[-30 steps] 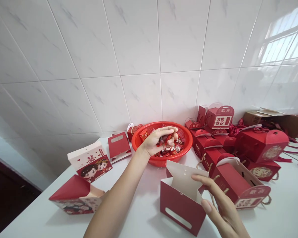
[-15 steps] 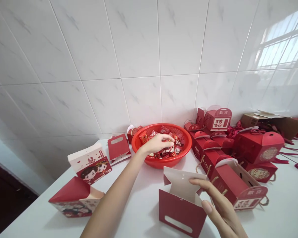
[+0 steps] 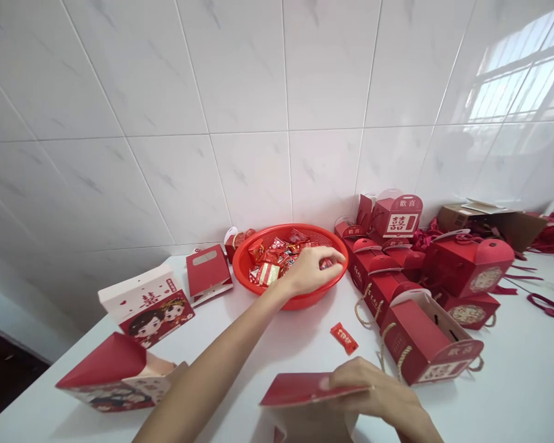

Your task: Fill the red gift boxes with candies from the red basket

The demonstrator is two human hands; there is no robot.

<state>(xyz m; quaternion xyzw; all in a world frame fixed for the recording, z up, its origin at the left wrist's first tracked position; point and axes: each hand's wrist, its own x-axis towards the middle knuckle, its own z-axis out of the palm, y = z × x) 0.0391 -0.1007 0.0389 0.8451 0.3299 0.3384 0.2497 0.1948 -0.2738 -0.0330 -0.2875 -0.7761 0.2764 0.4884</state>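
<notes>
My left hand point(image 3: 314, 268) is over the right side of a red plastic basket point(image 3: 300, 303), its fingers curled around wrapped candy that partly shows between thumb and fingers. Several wrapped candies point(image 3: 279, 255) in red, gold and patterned wrappers lie in the basket. At the bottom of the view, my right hand point(image 3: 373, 387) grips the red flap of a paper gift box point(image 3: 300, 394). The box is tilted and its lower part is cut off by the frame. One red wrapped candy point(image 3: 345, 338) lies on the table between basket and box.
Left of my arm stand an open box point(image 3: 115, 381), a box with cartoon figures point(image 3: 157, 314) and a red box point(image 3: 208, 271). Several red handled boxes point(image 3: 425, 338) crowd the right side. Behind them is a brown carton point(image 3: 493, 221) by the tiled wall point(image 3: 249, 172).
My left hand has shifted from the basket's middle to its right side and curled its fingers. The box in my right hand has come lower and tilted; the candy on the table now shows.
</notes>
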